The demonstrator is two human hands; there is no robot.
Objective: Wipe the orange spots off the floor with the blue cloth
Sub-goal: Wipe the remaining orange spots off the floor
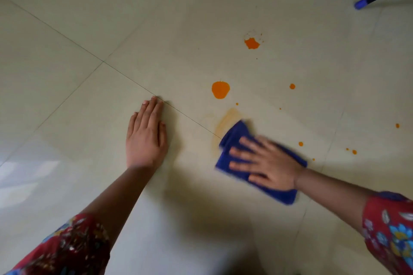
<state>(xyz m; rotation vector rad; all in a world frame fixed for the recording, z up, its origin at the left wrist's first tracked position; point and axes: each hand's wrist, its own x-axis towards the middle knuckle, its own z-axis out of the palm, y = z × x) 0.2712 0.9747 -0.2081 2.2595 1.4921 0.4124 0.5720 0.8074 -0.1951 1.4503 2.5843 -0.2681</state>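
My right hand presses flat, fingers spread, on the folded blue cloth lying on the pale tiled floor. A faint orange smear curves just beyond the cloth's far left corner. A round orange spot lies further out, and a second large spot beyond it has a partly dried ring. Several small orange drops are scattered to the right of the cloth. My left hand rests flat on the floor, palm down, left of the cloth.
A dark pole with a blue tip reaches in from the top right corner and touches the floor. Thin tile joints cross the floor on the left. Red flowered sleeves cover both my forearms at the bottom.
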